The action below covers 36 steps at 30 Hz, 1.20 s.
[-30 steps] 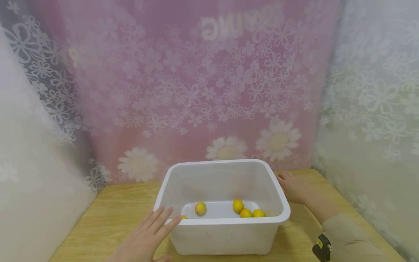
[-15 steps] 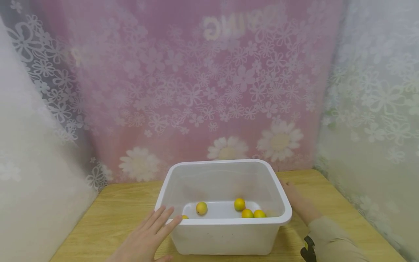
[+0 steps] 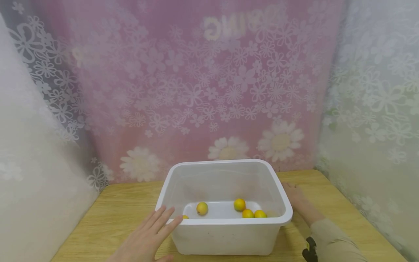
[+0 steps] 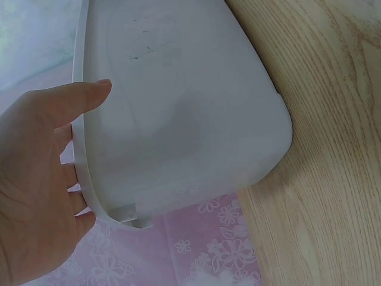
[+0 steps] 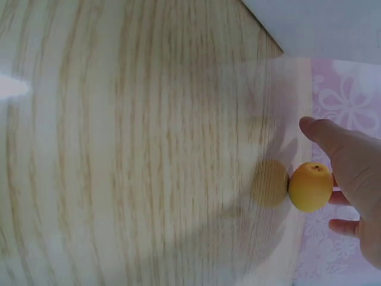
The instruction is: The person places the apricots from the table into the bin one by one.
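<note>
My left hand (image 3: 147, 233) rests at the near left corner of a white plastic basin (image 3: 226, 238), its fingers straight and spread over the rim. In the left wrist view the thumb (image 4: 89, 98) lies on the outer side, the other fingers beyond the rim. Several small oranges (image 3: 202, 208) lie on the basin floor. My right hand (image 3: 296, 198) is beyond the basin's right side, partly hidden by it. In the right wrist view another small orange (image 5: 311, 186) sits on the table; the fingers (image 5: 344, 227) are behind it, and the thumb (image 5: 321, 131) stands apart from it.
The wooden table (image 3: 111, 214) carries the basin near its front. A pink flowered curtain (image 3: 196, 91) hangs along the back edge, with pale flowered sheets (image 3: 376, 127) at both sides. A black device (image 3: 309, 249) sits on my right wrist.
My right hand has moved a little nearer, with its forearm shifting left, close to the basin's right wall. The left hand keeps its place on the rim.
</note>
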Tool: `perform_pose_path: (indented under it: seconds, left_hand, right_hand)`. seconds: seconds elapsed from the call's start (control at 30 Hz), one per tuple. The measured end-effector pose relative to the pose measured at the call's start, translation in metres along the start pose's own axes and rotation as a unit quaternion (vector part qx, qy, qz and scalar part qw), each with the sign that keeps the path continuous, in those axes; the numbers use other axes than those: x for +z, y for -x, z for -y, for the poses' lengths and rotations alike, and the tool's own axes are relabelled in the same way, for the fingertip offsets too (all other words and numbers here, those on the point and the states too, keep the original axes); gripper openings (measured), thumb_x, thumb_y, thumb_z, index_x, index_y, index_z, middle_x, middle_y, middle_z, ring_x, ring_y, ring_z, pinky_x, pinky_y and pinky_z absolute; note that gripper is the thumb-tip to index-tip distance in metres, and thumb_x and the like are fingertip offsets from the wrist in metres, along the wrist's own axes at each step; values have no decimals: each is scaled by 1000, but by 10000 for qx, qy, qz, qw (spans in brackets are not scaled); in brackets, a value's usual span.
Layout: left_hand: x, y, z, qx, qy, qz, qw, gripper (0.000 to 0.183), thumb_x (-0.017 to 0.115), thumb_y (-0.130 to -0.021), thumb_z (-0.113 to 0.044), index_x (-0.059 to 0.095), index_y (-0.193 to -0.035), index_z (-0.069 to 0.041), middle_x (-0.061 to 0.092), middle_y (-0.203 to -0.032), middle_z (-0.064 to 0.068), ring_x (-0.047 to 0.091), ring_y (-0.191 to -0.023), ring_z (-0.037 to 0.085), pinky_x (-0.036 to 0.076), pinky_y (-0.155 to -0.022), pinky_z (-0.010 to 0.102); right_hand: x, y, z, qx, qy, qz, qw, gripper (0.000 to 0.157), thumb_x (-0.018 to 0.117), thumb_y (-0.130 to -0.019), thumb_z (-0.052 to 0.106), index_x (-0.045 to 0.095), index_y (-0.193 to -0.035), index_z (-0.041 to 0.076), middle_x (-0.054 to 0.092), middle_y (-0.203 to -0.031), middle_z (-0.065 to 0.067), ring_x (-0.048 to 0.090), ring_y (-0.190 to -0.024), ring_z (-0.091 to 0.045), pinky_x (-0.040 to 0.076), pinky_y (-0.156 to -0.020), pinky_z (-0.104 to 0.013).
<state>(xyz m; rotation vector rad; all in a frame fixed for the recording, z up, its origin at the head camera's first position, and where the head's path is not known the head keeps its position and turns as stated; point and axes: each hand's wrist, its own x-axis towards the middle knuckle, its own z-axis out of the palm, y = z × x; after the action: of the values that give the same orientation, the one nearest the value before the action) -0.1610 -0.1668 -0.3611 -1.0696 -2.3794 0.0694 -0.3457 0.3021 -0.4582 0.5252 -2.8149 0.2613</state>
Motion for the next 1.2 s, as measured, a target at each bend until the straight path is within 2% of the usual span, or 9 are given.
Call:
perform_pose_path:
  seconds: [0.23,0.37,0.53,0.77,1.0,1.2]
  left_hand:
    - [-1,-1,0,-86,95,54,9999,83,64,-75,-55,37,-143,-15,40,-141,16,42,-124,37,-7,-109,21]
    - [-1,-1,0,-70,100,54,9999,83,65,-75,-55,37,-142,-15,40,-141,16,42,-124,37,-8,-109,21]
    - [-1,-1,0,-7,72,-12,10000,84,65,-74,-55,38,-142,-14,41,-140,17,42,-123,37,-7,-110,21]
    - [-2,-1,0,-52,152,100,9998,83,64,-76,-55,36,-143,-15,39,-141,16,41,-124,37,-8,-109,20]
    - [-1,0,0,-57,143,64,9999,82,64,-76,-55,38,-142,-14,40,-141,17,41,-124,37,-8,-109,21]
    - [-1,0,0,-28,70,-5,10000,84,65,-74,-55,38,-142,-14,41,-140,16,42,-123,36,-8,-109,21]
  right_hand:
    - [-8,5,-1,-122,803,440,9957,16,60,-83,15,64,-94,4,52,-93,-16,52,-92,-39,43,-73,-55]
    - [-10,10,-3,-244,981,518,9935,13,62,-82,14,63,-92,7,50,-88,-11,52,-87,-36,43,-69,-53]
    - [-7,12,-9,-446,1198,335,9912,20,64,-81,18,61,-97,7,54,-91,-12,52,-88,-37,43,-70,-56]
    - [-8,11,-21,-630,1136,62,9915,27,69,-78,28,62,-99,12,53,-80,-4,53,-75,-29,43,-65,-53]
    - [-22,10,-29,-704,953,-154,9928,41,76,-71,36,65,-99,9,56,-80,-4,55,-75,-28,44,-70,-58]
    - [-38,12,-28,-796,991,-241,9916,39,76,-72,35,64,-98,9,56,-79,-3,53,-74,-24,43,-69,-53]
